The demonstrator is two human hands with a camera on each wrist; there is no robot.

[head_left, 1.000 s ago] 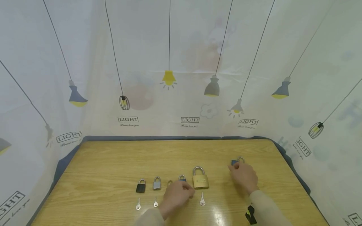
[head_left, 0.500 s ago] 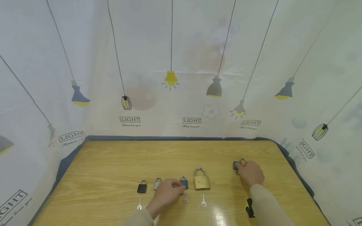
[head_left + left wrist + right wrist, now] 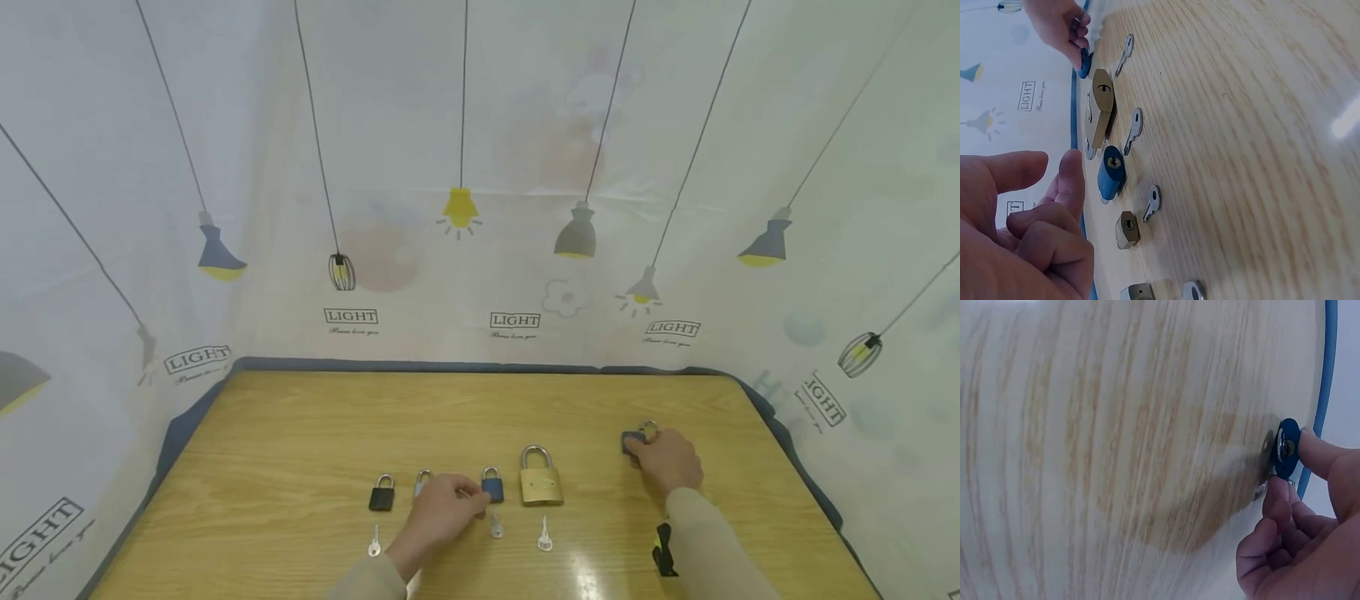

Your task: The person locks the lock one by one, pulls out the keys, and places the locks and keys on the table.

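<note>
My right hand [image 3: 671,458] grips a blue padlock [image 3: 1287,447] at the table's back right, thumb on its side; its shackle pokes out beyond the fingers. My left hand [image 3: 442,510] hovers over the row of padlocks, thumb and index finger apart with nothing between them and the other fingers bent. Near its fingertips stands another blue padlock [image 3: 492,489] with a key [image 3: 497,527] before it. In the left wrist view, a small brass padlock [image 3: 1127,231], hidden by my hand in the head view, lies beside a key [image 3: 1152,203].
A large brass padlock [image 3: 542,486] has a key [image 3: 545,535] in front. Leftward lie a black padlock [image 3: 382,498] with its key [image 3: 374,542] and a partly covered silver padlock [image 3: 420,486]. A black strap-like thing [image 3: 663,550] shows by the right sleeve. A lamp-printed curtain [image 3: 420,283] surrounds the table.
My left hand has moved left and down, uncovering the blue padlock and its key. The right hand has shifted slightly right, still holding its blue padlock. The head view has drifted a little.
</note>
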